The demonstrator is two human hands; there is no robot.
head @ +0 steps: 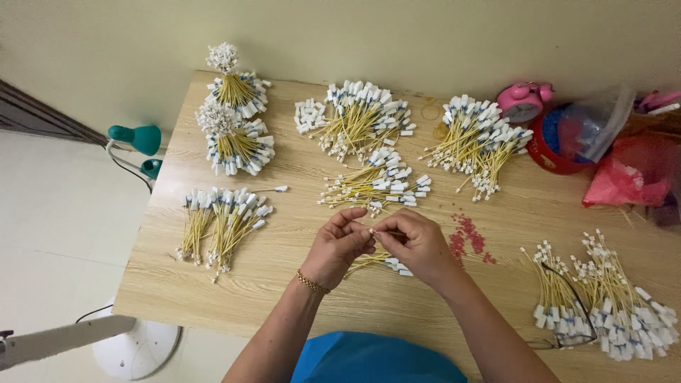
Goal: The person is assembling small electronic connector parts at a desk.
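A small bundle of thin yellow cables with white plastic end caps [386,259] lies at the middle of the light wooden table [397,301], its upper end held between both hands. The left hand [339,246] — a gold bracelet [312,283] on its wrist — has its fingers closed on the cable tips, and the right hand [418,243] pinches the same tips from the other side. Just right of the hands lies a patch of tiny red beads [468,236]. Further out, more bundles of yellow cables [362,117] lie spread around, and a pink alarm clock [523,100] stands at the far edge.
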